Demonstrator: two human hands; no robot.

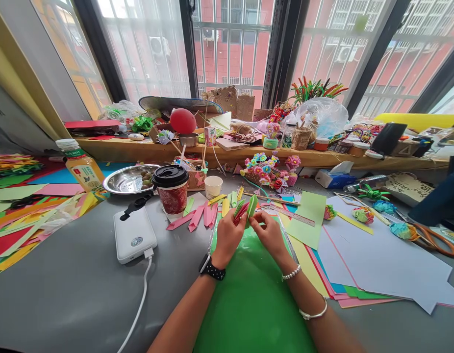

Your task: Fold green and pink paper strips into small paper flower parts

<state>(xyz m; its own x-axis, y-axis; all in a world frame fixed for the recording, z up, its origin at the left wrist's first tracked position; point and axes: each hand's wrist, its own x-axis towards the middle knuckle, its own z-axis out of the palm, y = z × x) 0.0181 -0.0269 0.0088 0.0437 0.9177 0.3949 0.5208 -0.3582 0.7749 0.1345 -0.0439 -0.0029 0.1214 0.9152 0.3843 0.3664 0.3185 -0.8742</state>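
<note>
Holding a folded paper piece [245,210] up above the grey table [76,289], we pinch it from both sides. Our left hand [229,236] closes its fingers on the red and pink folds, and our right hand [270,235] grips the green end with thumb and fingertips. The piece sits between the two hands, just over the far edge of a big green sheet [249,299] that lies under our wrists. Beyond the hands, pink and yellow folded strips [199,215] lie near a coffee cup [171,189] with a black lid. A white power bank [134,236] rests to the left with its cable [138,309] plugged in. A ruler [291,214] lies across a pale green sheet [307,220] to the right.
</note>
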